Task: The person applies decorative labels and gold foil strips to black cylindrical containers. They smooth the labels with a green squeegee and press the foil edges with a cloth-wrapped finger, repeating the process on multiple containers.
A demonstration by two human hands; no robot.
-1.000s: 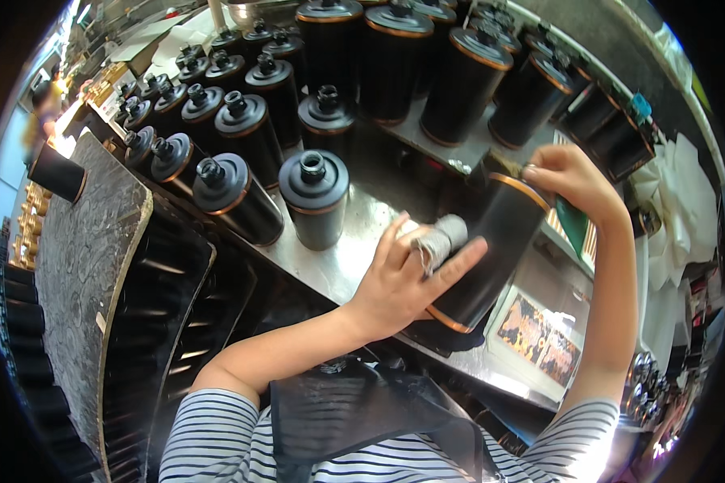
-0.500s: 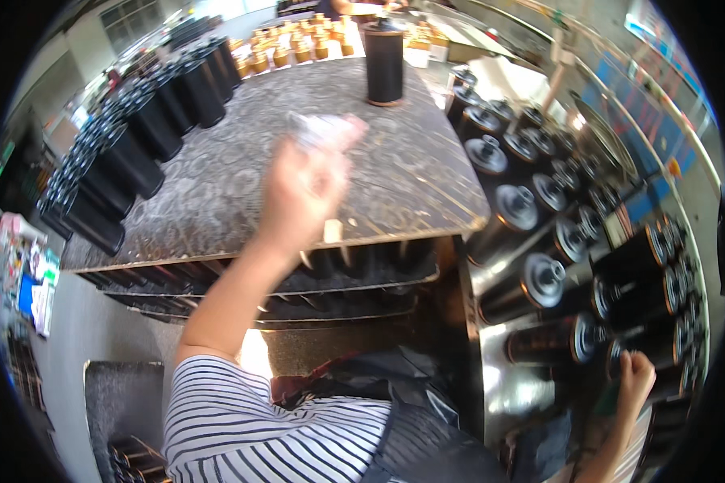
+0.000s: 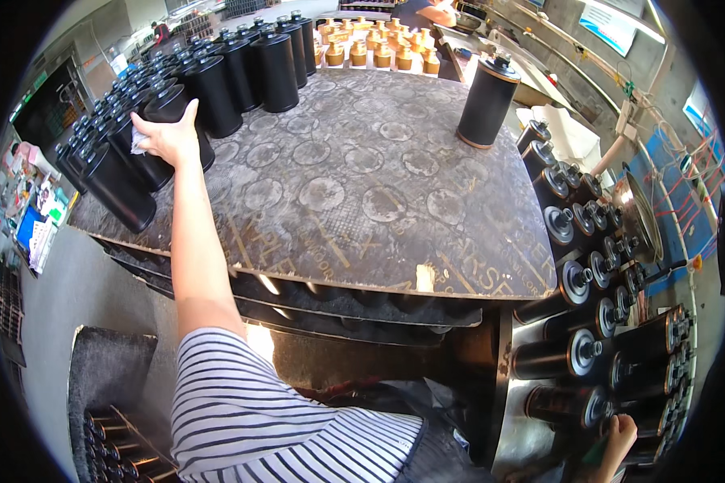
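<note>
My left hand (image 3: 169,138) reaches to the group of black cylinders on the left of the table. Crumpled white cloth or plastic (image 3: 138,141) is pinched under its fingers. The thumb points up, spread from the fingers, across the front of a black cylinder (image 3: 167,105); I cannot tell whether it grips that cylinder. At the lower right, my right hand (image 3: 618,439) has its fingers closed beside the knobbed end of a dark cylinder (image 3: 568,404). What it holds there, if anything, is hidden. One black cylinder (image 3: 487,101) with a copper-coloured rim stands alone at the table's far right.
The worn dark tabletop (image 3: 338,233) carries ring marks. Several black cylinders with capped tops (image 3: 576,282) crowd a metal surface to the right. Gold-coloured bottle-shaped pieces (image 3: 383,55) stand beyond the table, near another person's arm (image 3: 437,14). Shelves (image 3: 362,310) lie under the tabletop.
My left hand has swung from above the table's middle to the left-hand cylinders, still with the crumpled white piece. The view has turned left. My right hand stays low at the right.
</note>
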